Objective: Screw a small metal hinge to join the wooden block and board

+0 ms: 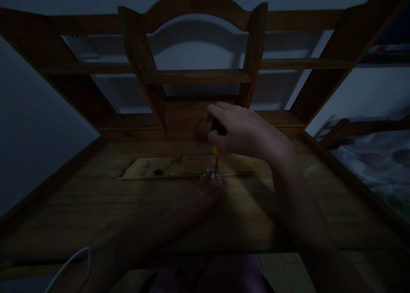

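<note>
We see right hand (238, 130) gripping upright yellow-and-black-handled screwdriver (217, 150), tip on small silver metal hinge (209, 172); left hand (208, 194) flat, steadying hinge on brown wooden desk (96, 207).

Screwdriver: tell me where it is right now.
In the head view, the screwdriver stands upright at centre, gripped by the right hand, its tip on a small metal hinge beside the left hand.

Right hand (240, 130): centre of frame, slightly above middle. Forearm enters from lower right, runs up and leftward. Wrist bent, back of hand toward camera, fingers (215, 112) curled closed in downward-pointing fist grip.

Left hand (208, 194): just below right hand, in shadow. Forearm enters from lower left, runs up and rightward. Palm down, lying flat, fingers extended toward centre. Detail dim.
</note>
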The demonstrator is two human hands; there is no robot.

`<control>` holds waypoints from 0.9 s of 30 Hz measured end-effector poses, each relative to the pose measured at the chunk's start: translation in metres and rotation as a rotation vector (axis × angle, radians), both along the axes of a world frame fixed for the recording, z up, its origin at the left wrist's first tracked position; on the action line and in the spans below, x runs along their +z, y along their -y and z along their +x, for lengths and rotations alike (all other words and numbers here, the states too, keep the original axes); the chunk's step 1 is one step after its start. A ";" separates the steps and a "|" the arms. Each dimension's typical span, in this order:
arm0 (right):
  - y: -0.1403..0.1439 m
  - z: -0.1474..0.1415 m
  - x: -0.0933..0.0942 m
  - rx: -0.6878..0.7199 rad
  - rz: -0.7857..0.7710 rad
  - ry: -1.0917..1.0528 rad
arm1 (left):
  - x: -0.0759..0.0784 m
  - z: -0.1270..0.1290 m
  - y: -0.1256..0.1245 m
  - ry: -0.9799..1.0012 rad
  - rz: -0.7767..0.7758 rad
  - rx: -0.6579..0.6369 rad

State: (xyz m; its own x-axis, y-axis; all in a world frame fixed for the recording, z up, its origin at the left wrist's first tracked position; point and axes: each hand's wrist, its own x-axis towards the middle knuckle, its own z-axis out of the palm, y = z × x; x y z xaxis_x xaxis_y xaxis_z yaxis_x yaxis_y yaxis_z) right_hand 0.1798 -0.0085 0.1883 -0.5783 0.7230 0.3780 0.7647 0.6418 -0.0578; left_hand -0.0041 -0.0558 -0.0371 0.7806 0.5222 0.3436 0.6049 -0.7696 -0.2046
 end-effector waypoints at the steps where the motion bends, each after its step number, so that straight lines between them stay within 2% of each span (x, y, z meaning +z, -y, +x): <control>1: 0.000 0.000 0.000 0.020 -0.010 -0.004 | -0.001 0.000 -0.001 -0.009 -0.010 -0.006; 4: -0.001 0.001 -0.001 0.045 -0.023 -0.010 | -0.005 0.000 -0.003 0.000 -0.048 -0.012; 10: -0.001 0.001 -0.002 -0.051 0.025 -0.003 | -0.009 -0.002 -0.004 0.022 -0.087 -0.004; 16: 0.000 -0.001 -0.001 0.010 0.026 -0.006 | -0.011 -0.002 -0.006 0.018 -0.079 -0.004; 23: -0.002 0.001 -0.001 0.006 0.007 -0.037 | -0.001 -0.001 -0.003 0.032 -0.108 -0.045; 27: 0.000 0.000 0.000 0.012 0.019 -0.035 | -0.008 -0.001 -0.005 0.061 -0.111 -0.049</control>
